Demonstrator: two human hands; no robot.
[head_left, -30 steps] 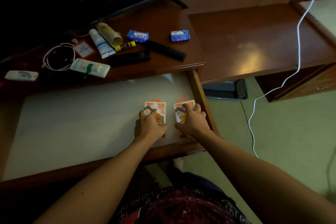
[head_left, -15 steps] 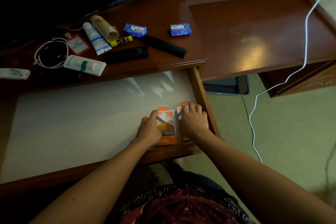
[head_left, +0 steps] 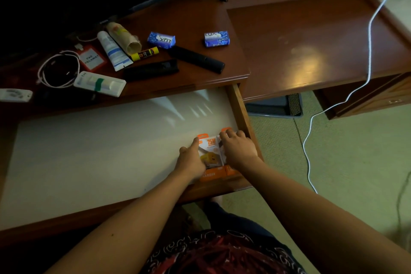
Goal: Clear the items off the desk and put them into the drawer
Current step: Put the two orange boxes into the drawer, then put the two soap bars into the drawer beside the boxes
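- Wooden desk (head_left: 200, 13) is carrying most of the load; two blue soap bars, two black remotes, tubes, a glue stick and a coiled white cable (head_left: 56, 69) are lying on it, well apart from the hands.
- White-lined drawer (head_left: 100, 151) is standing pulled out below the desk edge; its right front corner is receiving the boxes.
- Left hand (head_left: 191, 162) is pressing against the left side of one orange box (head_left: 211, 155), index finger extended along it; whether the other fingers are curling round the box I cannot tell.
- Right hand (head_left: 239, 149) is lying over the second orange box (head_left: 229, 170), fingers bent over its far edge; the boxes are touching side by side.
- Risk, as judged: the boxes are sitting hard against the front rail; a lifted edge could be catching there when the drawer is closed.
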